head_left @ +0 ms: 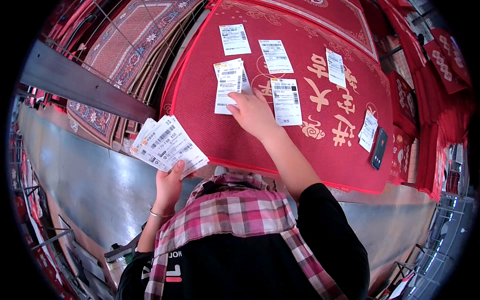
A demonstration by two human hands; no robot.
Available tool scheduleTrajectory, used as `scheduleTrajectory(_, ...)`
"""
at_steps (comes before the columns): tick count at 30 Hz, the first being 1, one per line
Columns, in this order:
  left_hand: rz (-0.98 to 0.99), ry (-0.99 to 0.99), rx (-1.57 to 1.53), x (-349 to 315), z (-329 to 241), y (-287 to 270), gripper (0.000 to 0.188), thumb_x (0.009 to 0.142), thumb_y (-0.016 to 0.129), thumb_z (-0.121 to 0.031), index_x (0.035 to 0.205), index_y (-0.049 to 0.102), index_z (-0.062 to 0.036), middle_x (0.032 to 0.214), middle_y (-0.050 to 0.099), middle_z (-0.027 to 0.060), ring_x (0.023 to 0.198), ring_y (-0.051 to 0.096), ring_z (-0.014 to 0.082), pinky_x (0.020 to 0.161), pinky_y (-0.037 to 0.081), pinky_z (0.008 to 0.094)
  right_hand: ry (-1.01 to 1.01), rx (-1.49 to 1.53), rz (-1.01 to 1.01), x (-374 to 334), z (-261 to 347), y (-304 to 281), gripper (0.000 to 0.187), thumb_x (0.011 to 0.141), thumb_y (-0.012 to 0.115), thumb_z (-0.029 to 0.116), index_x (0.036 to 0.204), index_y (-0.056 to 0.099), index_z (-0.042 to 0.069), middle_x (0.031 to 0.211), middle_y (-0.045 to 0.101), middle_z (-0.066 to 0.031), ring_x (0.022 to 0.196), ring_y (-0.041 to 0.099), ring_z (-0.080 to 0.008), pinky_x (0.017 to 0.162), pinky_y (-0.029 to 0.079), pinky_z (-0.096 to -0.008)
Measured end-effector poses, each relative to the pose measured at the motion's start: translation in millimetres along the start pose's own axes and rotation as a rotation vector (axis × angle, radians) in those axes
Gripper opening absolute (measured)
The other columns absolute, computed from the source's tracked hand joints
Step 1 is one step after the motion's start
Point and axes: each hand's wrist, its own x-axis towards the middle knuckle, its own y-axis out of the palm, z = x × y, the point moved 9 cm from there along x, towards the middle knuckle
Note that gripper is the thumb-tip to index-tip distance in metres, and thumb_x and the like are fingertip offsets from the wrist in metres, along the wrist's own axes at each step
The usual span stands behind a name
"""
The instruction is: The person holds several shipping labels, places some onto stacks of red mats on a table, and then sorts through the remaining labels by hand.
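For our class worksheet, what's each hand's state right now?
Left hand: closed on a fan of labels.
Right hand: at overlapping labels on the red mat; grip unclear.

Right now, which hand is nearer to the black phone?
Right. The right hand is over the red mat, left of the phone; the left hand is farther left, off the mat's near left corner, holding a bunch of paper slips.

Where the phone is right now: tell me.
In the head view, the black phone lies on the right, near the lower right corner of the red mat, just beside the rightmost white labels.
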Motion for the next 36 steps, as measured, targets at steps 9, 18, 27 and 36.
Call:
scheduleTrajectory(9,0.124,-0.005,-0.055,29.8,2.4,6.1,0.025,0.085,0.048,-0.013,0.104,0.046,0.0026,0.090,0.057,0.0107,0.072,0.058,0.0206,0.056,0.049,0.0304,0.102,0.344,-0.086,6.7,7.6,-11.9,0.023,0.079,0.050,0.010,0.101,0.053,0.007,0.087,0.058,-0.0131,0.082,0.053,-0.0304,0.083,0.036,-0.0390)
scheduleTrajectory(18,0.083,0.018,-0.123,33.5,-11.8,6.3,0.024,0.085,0.049,-0.012,0.104,0.047,0.0036,0.089,0.059,0.0117,0.067,0.058,0.0191,0.057,0.049,0.0279,0.019,-0.216,-0.202,24.1,42.9,20.2,0.027,0.070,0.061,0.015,0.097,0.058,0.015,0.106,0.046,-0.0064,0.101,0.041,-0.0241,0.089,0.028,-0.0448)
scheduleTrajectory(27,0.042,0.010,-0.140,28.9,-3.6,2.9,0.024,0.086,0.048,-0.012,0.103,0.046,0.0041,0.089,0.058,0.0122,0.066,0.058,0.0190,0.057,0.048,0.0274,0.019,-0.156,-0.207,-19.4,46.8,9.9,0.032,0.065,0.064,0.017,0.096,0.056,0.013,0.106,0.043,-0.0072,0.105,0.038,-0.0239,0.090,0.026,-0.0471)
scheduleTrajectory(36,0.006,-0.022,-0.173,38.6,13.1,15.5,0.025,0.085,0.048,-0.012,0.104,0.046,0.0037,0.091,0.057,0.0117,0.068,0.058,0.0191,0.055,0.049,0.0278,0.096,-0.173,-0.192,0.8,39.7,0.9,0.050,0.063,0.068,0.024,0.108,0.050,0.012,0.102,0.046,-0.0052,0.096,0.042,-0.0214,0.081,0.030,-0.0381)
